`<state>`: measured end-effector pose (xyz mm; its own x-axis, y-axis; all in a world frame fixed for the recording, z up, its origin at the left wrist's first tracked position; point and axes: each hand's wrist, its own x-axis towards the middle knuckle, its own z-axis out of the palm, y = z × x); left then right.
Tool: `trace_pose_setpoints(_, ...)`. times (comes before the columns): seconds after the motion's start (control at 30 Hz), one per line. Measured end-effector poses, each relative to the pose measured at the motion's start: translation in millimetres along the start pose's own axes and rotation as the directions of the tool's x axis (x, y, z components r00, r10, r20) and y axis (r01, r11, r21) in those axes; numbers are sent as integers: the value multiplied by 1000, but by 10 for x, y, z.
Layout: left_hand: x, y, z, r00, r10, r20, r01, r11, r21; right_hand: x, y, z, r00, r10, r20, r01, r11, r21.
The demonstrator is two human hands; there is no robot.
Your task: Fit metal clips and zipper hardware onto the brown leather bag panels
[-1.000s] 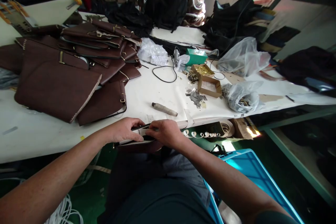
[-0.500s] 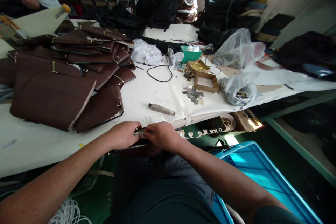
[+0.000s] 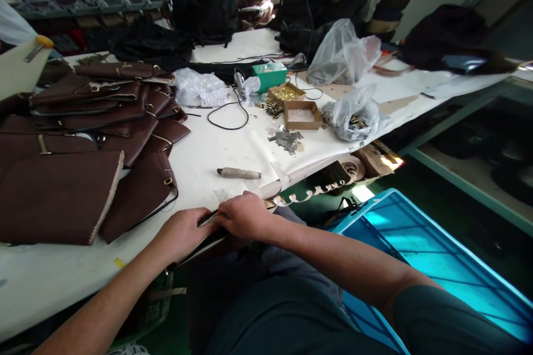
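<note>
At the table's front edge, my left hand (image 3: 181, 233) and my right hand (image 3: 245, 215) are closed side by side on a dark leather bag piece (image 3: 208, 244). Its edge shows beneath the fingers, and most of it hangs below the tabletop in shadow. A pale strip shows between the two hands; what it is I cannot make out. Just beyond them on the table (image 3: 195, 177) lies a wrapped, stick-like tool (image 3: 239, 173). Brown leather bag pieces (image 3: 54, 188) with gold buckles are piled to the left.
Metal plates (image 3: 286, 140), a cardboard box (image 3: 302, 116), a green box (image 3: 268, 76) and a plastic bag of hardware (image 3: 353, 119) sit farther back. A blue crate (image 3: 416, 211) stands at my right. Across the table another person's hands hold a black bag (image 3: 210, 5).
My view has swung to the right, so the tabletop things appear farther left. Both hands keep hold of the leather piece, my right hand now overlapping closer to the left fingertips.
</note>
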<state>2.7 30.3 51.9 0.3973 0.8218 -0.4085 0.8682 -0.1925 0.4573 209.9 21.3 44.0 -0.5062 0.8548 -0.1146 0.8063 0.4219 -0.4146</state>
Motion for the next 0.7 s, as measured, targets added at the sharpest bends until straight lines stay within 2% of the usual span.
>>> trace_pose_setpoints(0.17, -56, -20, 44, 998, 25, 53, -22, 998, -61, -73, -27, 36, 992, -114, 49, 115, 993, -14)
trace_pose_setpoints(0.33, -27, 22, 86, 996, 57, 74, -52, 996, -69, -282, 18, -82, 942, -335, 32, 337, 939, -72)
trace_pose_setpoints(0.5, 29, 299, 127, 989, 115, 88, -109, 992, -63, -615, 223, -314, 927, -376, -8, 373, 922, -108)
trace_pose_setpoints(0.7, 121, 687, 286, 969, 218, 119, -209, 974, -87, -996, 485, -398, 946, -324, -24, 324, 946, -34)
